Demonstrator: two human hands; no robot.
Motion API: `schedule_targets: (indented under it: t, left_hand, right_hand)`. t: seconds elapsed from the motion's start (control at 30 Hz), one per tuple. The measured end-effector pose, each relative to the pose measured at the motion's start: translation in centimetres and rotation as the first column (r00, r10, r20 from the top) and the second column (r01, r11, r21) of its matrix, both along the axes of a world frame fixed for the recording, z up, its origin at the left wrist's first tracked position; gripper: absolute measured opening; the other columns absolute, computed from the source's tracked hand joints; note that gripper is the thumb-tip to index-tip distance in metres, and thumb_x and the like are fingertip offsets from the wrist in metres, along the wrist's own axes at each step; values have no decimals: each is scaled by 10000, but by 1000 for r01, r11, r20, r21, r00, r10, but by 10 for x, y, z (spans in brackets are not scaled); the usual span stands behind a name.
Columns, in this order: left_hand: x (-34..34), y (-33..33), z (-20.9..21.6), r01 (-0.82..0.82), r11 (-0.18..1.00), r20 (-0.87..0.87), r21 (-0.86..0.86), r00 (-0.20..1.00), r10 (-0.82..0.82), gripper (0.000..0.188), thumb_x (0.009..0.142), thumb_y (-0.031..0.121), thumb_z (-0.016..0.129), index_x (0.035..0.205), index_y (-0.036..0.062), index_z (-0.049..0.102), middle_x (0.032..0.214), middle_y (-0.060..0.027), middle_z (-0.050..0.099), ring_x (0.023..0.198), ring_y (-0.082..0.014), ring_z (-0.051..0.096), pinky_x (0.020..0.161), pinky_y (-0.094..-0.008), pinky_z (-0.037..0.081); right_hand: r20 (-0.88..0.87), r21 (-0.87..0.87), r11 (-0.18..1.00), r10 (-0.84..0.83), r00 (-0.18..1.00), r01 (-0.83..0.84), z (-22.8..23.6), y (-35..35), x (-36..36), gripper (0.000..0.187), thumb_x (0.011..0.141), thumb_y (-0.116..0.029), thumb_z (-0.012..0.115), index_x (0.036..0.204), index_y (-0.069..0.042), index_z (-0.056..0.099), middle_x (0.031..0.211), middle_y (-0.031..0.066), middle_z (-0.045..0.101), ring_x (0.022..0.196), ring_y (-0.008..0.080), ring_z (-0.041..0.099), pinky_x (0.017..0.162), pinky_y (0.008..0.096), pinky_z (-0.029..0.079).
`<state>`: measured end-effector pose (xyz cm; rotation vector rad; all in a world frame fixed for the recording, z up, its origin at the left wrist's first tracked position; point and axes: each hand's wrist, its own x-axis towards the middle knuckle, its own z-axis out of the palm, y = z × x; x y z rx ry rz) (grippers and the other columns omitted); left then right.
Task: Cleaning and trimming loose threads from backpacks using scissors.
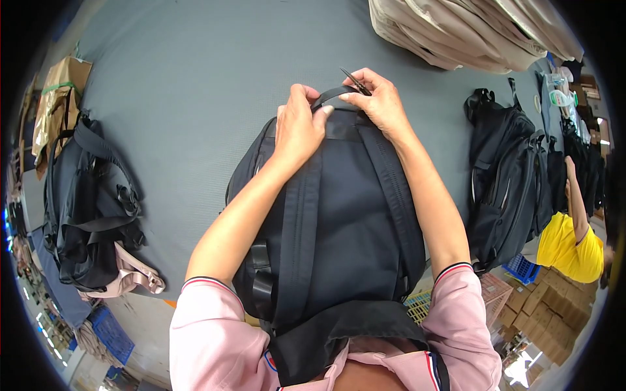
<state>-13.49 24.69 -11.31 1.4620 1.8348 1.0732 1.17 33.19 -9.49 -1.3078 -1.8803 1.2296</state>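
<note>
- Grey desk point(176, 98) fills most of my view, a pale stack point(450, 29) at its far side, a dark bag point(75, 202) at left and more bags point(499, 140) at right.
- Backpack point(358, 208) lies straps up in the middle, top end pointing away from the person.
- Left hand point(300, 130): fingers pinch the handle point(336, 93) near its left end.
- Right hand point(385, 104): fingers close around what look like snips point(357, 83); thumb and fingertip meet the handle's other end, though I can't tell how firmly.
- With the point bare so close to both hands, a slip could nick skin, I'd say.
- Careless cutting there might catch the handle's webbing or stitching.
- Should the left pinch loosen, the handle could twist and spoil the aim.
</note>
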Motion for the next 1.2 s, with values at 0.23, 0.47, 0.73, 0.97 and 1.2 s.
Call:
schedule_targets:
  t: [0.23, 0.47, 0.73, 0.97, 1.2]
  left_hand:
    - [14, 12, -10, -179, 983, -180, 49, 966, 185, 344, 704, 107, 689, 931, 26, 445, 905, -144, 548, 806, -340, 559, 730, -429, 423]
    - [-5, 14, -7, -8, 971, 172, -239, 984, 50, 195, 722, 53, 647, 904, -9, 620, 788, -73, 657, 710, -133, 610, 677, -261, 473]
    - [-39, 16, -1, 276, 877, 727, -394, 677, 113, 147, 793, 11, 621, 932, -37, 614, 862, -104, 660, 793, -139, 625, 751, -250, 507]
    - [-38, 21, -3, 283, 879, 717, -384, 692, 90, 126, 802, 12, 605, 917, -37, 622, 837, -92, 662, 759, -129, 619, 718, -241, 505]
    - [-40, 21, 1, 273, 868, 714, -414, 689, 124, 137, 789, -4, 612, 917, -49, 627, 814, -117, 666, 726, -155, 632, 671, -262, 512]
  right_hand:
    - [188, 55, 993, -110, 976, 101, 13, 7, -12, 199, 661, -171, 721, 791, -46, 638, 660, 7, 607, 614, 82, 515, 572, 242, 400]
    - [299, -17, 996, -76, 951, 85, -7, 20, -6, 208, 669, -215, 717, 796, -59, 661, 654, 17, 628, 602, 86, 547, 574, 257, 423]
    - [406, 281, 960, -104, 908, -16, -4, -16, -5, 283, 794, -295, 618, 1010, -117, 582, 977, 58, 564, 904, 260, 593, 725, 366, 469]
    - [402, 608, 768, -78, 912, -202, 18, -34, 8, 243, 727, -67, 667, 948, -140, 596, 866, 19, 525, 658, 225, 547, 586, 340, 436]
    - [445, 713, 601, 10, 895, -361, 18, -33, 3, 259, 670, -81, 716, 909, -129, 629, 827, 10, 531, 624, 176, 506, 570, 298, 395]
